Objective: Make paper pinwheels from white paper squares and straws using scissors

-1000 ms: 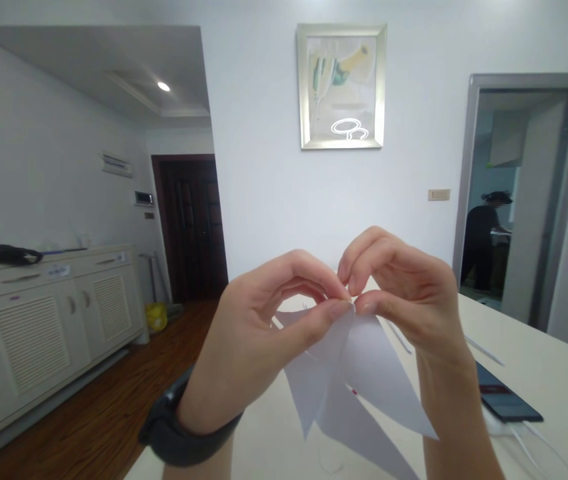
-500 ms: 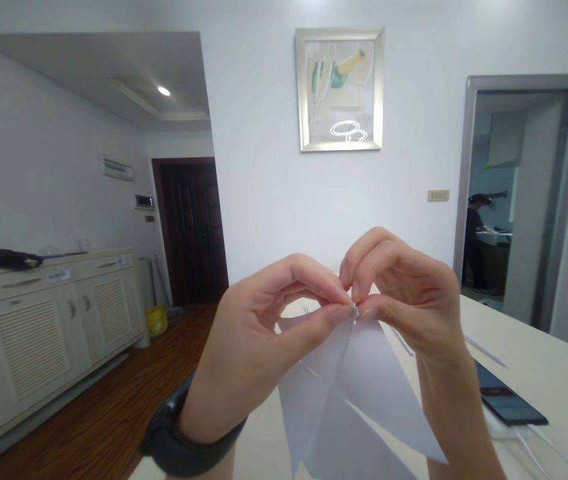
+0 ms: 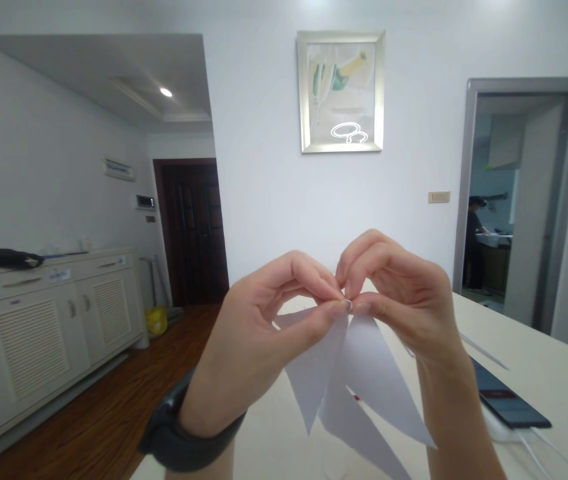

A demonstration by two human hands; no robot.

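Observation:
I hold a folded white paper shape (image 3: 364, 380) up in front of me, above a pale table (image 3: 554, 373). Its pointed flaps hang down below my fingers. My left hand (image 3: 259, 333) pinches the paper's top tip between thumb and forefinger. A dark band sits on that wrist. My right hand (image 3: 399, 300) pinches the same tip from the other side, fingertips touching those of the left. What the fingertips press at the tip is too small to make out.
A dark phone (image 3: 507, 400) with a white cable lies on the table at right, with thin white strips (image 3: 484, 350) near it. A white sideboard (image 3: 39, 327) stands at left. A person (image 3: 474, 240) stands in the room beyond the right doorway.
Both hands keep their pinch on the paper's tip and shifted only slightly. The hanging flaps swung a little. The person in the far room moved to the left.

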